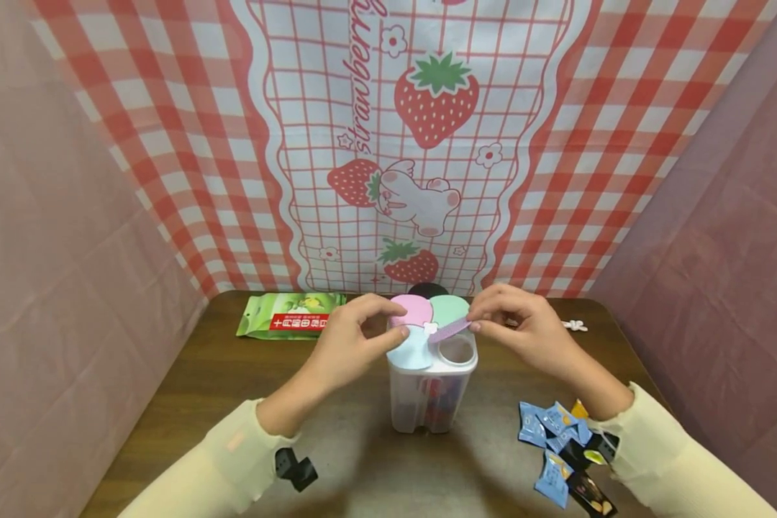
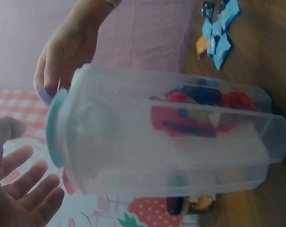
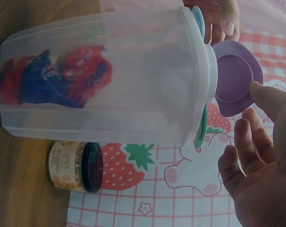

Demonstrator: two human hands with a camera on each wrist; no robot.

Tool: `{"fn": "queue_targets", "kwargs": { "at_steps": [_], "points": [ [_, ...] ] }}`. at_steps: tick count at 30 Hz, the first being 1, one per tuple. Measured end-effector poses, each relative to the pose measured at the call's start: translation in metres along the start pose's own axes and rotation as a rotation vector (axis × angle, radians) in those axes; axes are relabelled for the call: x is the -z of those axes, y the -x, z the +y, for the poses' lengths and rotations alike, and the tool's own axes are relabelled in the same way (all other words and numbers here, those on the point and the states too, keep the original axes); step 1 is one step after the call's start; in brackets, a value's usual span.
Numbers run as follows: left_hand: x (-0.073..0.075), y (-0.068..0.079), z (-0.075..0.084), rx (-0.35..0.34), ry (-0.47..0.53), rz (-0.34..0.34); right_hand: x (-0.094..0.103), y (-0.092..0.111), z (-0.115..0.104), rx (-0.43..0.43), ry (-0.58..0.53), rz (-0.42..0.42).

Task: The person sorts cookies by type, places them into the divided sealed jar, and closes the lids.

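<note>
Standing open, rounded purple lid (image 3: 233, 78)

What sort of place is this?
Probably a small draped booth or nook set up for tabletop work: a wooden table, a strawberry-print cloth hanging behind it, and plain pinkish drapes on both sides.

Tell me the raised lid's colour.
The raised lid is purple, clearest in the right wrist view.

A brown worktop (image 1: 194, 403) carried a translucent lidded container (image 1: 404, 406), a green packet (image 1: 291, 316) to its left, a dark-lidded jar (image 3: 67, 165) behind, and small blue packets (image 1: 552, 480) right.
</note>
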State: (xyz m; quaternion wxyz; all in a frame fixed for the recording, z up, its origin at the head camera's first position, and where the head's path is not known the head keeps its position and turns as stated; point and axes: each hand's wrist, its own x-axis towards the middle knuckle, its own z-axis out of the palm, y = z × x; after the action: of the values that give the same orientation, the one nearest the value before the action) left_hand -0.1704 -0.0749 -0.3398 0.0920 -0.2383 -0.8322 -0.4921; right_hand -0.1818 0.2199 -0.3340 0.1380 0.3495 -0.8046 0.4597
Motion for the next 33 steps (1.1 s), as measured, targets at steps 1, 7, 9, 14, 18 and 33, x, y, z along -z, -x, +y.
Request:
{"fn": "queue_targets", "kwargs": {
  "at_steps": [1, 7, 9, 14, 18, 33],
  "points": [
    [0.001, 0.000, -0.003, 0.007, 0.004, -0.015, 0.001, 0.003, 0.000, 0.000, -0.003, -0.005],
    [0.004, 0.002, -0.021, 0.069, 0.058, -0.121, 0.000, 0.020, 0.000, -0.019, -0.031, -0.035],
    [0.004, 0.002, -0.027, 0.090, 0.091, -0.159, -0.001, 0.025, 0.001, -0.046, -0.038, -0.043],
    [0.002, 0.003, -0.038, 0.143, 0.151, -0.249, -0.005, 0.035, 0.005, -0.065, -0.037, -0.052],
    [0.001, 0.004, -0.041, 0.152, 0.154, -0.292, -0.007, 0.041, 0.009, -0.042, -0.016, -0.051],
    [-0.003, 0.005, -0.055, 0.066, 0.189, -0.319, -0.023, 0.044, 0.017, -0.125, -0.091, 0.036]
  ]
}}
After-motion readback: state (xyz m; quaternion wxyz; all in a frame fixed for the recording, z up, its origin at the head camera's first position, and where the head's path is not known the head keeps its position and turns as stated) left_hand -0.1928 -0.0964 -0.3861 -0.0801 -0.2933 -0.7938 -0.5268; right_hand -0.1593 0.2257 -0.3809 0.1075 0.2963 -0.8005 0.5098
